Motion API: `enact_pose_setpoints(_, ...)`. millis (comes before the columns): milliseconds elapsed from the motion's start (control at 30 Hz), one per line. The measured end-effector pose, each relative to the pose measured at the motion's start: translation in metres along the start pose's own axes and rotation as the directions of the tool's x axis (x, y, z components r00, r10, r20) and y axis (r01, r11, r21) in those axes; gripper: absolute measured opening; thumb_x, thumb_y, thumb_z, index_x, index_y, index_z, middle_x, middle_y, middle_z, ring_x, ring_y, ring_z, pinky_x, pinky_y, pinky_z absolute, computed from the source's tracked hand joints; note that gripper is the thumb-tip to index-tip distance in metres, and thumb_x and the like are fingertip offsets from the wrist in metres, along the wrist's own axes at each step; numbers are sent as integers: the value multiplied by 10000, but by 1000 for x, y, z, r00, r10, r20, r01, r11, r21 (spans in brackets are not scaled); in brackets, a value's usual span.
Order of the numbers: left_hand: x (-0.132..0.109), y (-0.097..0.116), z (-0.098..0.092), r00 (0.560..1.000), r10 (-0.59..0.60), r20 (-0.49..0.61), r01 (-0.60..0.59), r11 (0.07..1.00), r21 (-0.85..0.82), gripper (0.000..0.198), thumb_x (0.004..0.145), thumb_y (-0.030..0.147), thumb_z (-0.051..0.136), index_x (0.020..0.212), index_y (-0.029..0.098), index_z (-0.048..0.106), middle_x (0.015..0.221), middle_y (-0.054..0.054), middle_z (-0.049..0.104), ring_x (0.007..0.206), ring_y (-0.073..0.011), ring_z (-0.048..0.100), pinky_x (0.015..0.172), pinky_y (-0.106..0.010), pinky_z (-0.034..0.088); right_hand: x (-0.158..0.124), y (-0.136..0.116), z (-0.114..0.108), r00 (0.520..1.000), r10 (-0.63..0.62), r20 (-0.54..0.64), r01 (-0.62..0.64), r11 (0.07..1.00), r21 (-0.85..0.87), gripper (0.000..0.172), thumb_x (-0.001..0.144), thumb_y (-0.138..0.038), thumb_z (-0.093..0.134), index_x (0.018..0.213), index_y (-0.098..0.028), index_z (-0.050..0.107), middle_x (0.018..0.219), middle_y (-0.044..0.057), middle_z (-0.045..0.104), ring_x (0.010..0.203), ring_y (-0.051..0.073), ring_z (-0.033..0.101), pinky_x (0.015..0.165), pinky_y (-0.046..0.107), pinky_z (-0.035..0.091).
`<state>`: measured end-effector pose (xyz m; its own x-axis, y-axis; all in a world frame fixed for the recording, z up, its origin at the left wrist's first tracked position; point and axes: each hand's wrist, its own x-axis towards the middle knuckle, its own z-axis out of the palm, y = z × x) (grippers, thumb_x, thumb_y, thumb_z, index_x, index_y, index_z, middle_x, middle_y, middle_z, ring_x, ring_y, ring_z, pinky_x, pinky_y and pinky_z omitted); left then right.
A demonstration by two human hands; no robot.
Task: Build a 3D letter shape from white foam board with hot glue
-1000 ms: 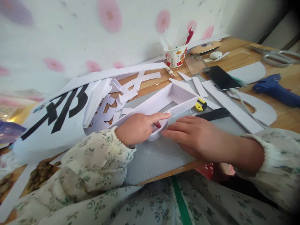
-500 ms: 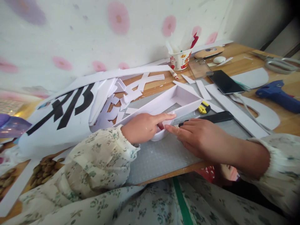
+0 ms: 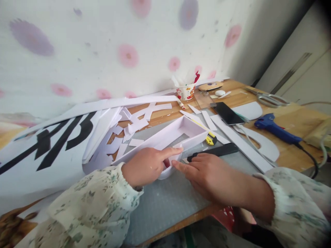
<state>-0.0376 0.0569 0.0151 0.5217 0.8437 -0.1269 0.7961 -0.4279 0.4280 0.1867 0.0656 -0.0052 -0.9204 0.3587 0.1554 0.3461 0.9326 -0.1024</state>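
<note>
A white foam-board frame [image 3: 152,141] with upright strip walls, open in the middle, rests on a grey cutting mat [image 3: 155,210]. My left hand [image 3: 144,166] is closed at its near end, index finger stretched along the wall's top edge and thumb partly hidden inside. From the outside, my right hand [image 3: 207,175] presses the same curved corner with its index fingertip; its other fingers are curled and partly hidden. Just beyond the right hand lies a black-handled tool [image 3: 217,151], beside a yellow-and-black cutter [image 3: 211,139].
White offcuts [image 3: 136,125] and a large sheet with black marks [image 3: 62,137] lie left. A paper tub [image 3: 185,92] stands near the wall. Rightward are a phone [image 3: 229,113], long white strip [image 3: 243,144], blue glue gun [image 3: 278,127] and scissors [image 3: 270,99].
The head view has tilted up and turned right, so the scene sits lower and further left. Both hands keep nearly the same hold on the frame's corner.
</note>
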Motion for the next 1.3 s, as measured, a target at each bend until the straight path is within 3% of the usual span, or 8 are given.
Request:
enact_pose_setpoints(700, -1, 1, 0, 999, -7, -34, 5, 999, -36, 641, 791, 41, 386, 1355, 327, 489, 938, 41, 741, 826, -131, 682, 784, -234, 496, -2, 2, 1, 1000, 4, 0, -4, 999, -46, 543, 871, -107, 413, 1412, -102, 368, 713, 23, 640, 586, 163, 536, 554, 298, 287)
enact_pose_setpoints(833, 0, 7, -3, 994, 21, -112, -19, 1000, 16, 508, 851, 106, 410, 1310, 276, 544, 1111, 11, 715, 954, -148, 674, 860, -265, 499, -1, 0, -2, 997, 64, 47, -63, 998, -16, 543, 868, -132, 420, 1410, -133, 390, 680, 18, 640, 551, 156, 533, 531, 293, 271)
enact_pose_setpoints(933, -11, 14, -7, 929, 40, -368, 10, 991, 134, 418, 849, 101, 421, 1206, 205, 612, 1119, -32, 707, 986, -176, 662, 857, -298, 504, -1, -1, -5, 992, 90, 86, -91, 996, 11, 544, 866, -133, 416, 1410, -150, 403, 656, 16, 636, 532, 150, 528, 521, 283, 277)
enact_pose_setpoints(1033, -36, 18, -7, 769, 100, -631, 61, 972, 228, 305, 825, 51, 445, 1010, 178, 652, 920, -31, 726, 864, -170, 669, 781, -296, 504, -2, 0, -5, 993, 87, 83, -90, 995, 37, 542, 866, -122, 417, 1407, -140, 413, 641, 19, 633, 537, 151, 534, 534, 279, 308)
enact_pose_setpoints(1100, -55, 16, -2, 711, 153, -687, 55, 961, 270, 281, 810, 21, 462, 955, 186, 637, 870, -29, 714, 838, -166, 662, 773, -299, 503, -3, 1, -3, 994, 80, 71, -84, 995, 56, 531, 871, -131, 416, 1402, -131, 421, 650, 24, 639, 547, 159, 544, 548, 287, 335)
enact_pose_setpoints(1300, -89, -4, 27, 801, 187, -569, -28, 961, 277, 351, 817, 25, 472, 1100, 193, 593, 944, -63, 712, 833, -190, 660, 736, -323, 511, -11, 6, 7, 997, 69, 13, -71, 990, 121, 573, 852, -100, 443, 1418, -169, 380, 674, 7, 639, 581, 159, 568, 564, 280, 368)
